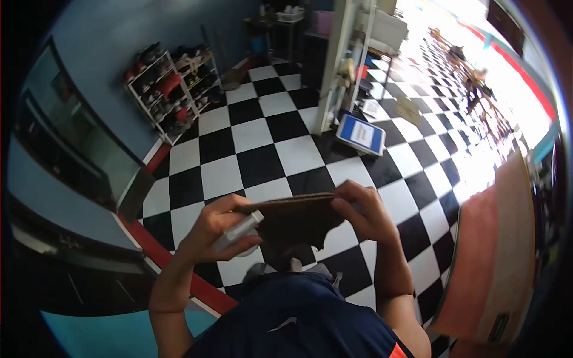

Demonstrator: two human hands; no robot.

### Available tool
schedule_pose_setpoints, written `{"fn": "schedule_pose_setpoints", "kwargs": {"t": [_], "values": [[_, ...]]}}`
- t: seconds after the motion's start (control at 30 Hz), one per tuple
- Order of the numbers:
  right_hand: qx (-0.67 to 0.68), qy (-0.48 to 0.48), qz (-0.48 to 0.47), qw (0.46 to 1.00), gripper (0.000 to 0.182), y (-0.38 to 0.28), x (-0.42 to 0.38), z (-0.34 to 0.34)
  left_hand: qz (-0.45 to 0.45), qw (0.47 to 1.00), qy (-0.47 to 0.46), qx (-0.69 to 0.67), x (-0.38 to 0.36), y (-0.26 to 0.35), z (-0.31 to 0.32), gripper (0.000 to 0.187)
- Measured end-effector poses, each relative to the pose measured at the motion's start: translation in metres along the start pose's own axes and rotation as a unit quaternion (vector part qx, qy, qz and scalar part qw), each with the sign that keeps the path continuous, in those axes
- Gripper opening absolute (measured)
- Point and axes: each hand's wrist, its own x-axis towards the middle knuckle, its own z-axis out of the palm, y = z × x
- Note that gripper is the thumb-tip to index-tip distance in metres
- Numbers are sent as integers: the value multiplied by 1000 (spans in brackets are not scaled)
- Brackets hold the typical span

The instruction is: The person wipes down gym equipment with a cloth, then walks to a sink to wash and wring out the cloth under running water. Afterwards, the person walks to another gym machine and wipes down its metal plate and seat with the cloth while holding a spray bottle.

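A dark brown piece of cloth or leather point(292, 222) hangs between my two hands in front of my body. Its top edge is pulled nearly straight and its lower edge is ragged. My left hand point(212, 230) is closed around a small white, partly see-through bottle point(240, 230) with a white cap, while its fingers also pinch the cloth's left corner. At the other corner, my right hand point(365, 213) is closed, the edge between thumb and fingers. What the bottle contains cannot be made out.
Black and white checkered floor point(262, 167) spreads ahead. Shoe racks point(161, 89) stand against the left wall, beyond a door point(77, 119). A blue and white flat box-like object point(361, 134) lies by a post. A pink and beige padded surface point(486, 250) is at my right.
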Motion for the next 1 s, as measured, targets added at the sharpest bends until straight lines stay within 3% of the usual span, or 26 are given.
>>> {"fn": "schedule_pose_setpoints", "kwargs": {"t": [0.07, 0.1, 0.17, 0.23, 0.27, 0.37, 0.4, 0.5, 0.53, 0.57, 0.63, 0.73, 0.93, 1.0], "values": [[70, -36, 45, 996, 35, 16, 75, 12, -37, 998, 54, 23, 24, -40, -22, 27], [75, -42, -10, 996, 37, 37, 110, 24, -46, 995, 81, 38, 35, -63, -31, 27], [33, -142, -78, 986, 34, 77, 181, 37, -87, 988, 121, 40, 54, -111, -46, 31], [39, -157, -142, 977, 34, 112, 243, 58, -107, 982, 149, 43, 79, -162, -65, 33], [22, -181, -110, 977, 34, 133, 271, 69, -111, 981, 157, 39, 92, -188, -74, 33], [-92, -218, -132, 962, 36, 176, 354, 86, -112, 979, 167, 19, 140, -273, -101, 32], [-116, -259, -103, 953, 51, 192, 381, 87, -121, 982, 148, 10, 160, -301, -111, 33], [-165, -262, -114, 944, 65, 234, 448, 79, -65, 993, 101, 3, 240, -379, -133, 37], [-198, -318, -44, 926, 73, 243, 472, 72, -39, 993, 112, -15, 271, -402, -138, 38], [-182, -274, -61, 942, 74, 264, 488, 69, -16, 993, 116, -34, 299, -423, -140, 38], [-164, -259, 15, 952, 84, 289, 530, 54, 0, 995, 94, -19, 347, -470, -144, 41], [-160, -171, 9, 972, 90, 344, 590, 36, 4, 995, 79, -69, 412, -542, -143, 40], [16, -181, 37, 983, 83, 481, 746, 21, -36, 986, 112, -115, 543, -690, -169, 40], [29, -176, -11, 984, 78, 515, 812, 12, -39, 993, 74, -77, 577, -741, -199, 55]]}}
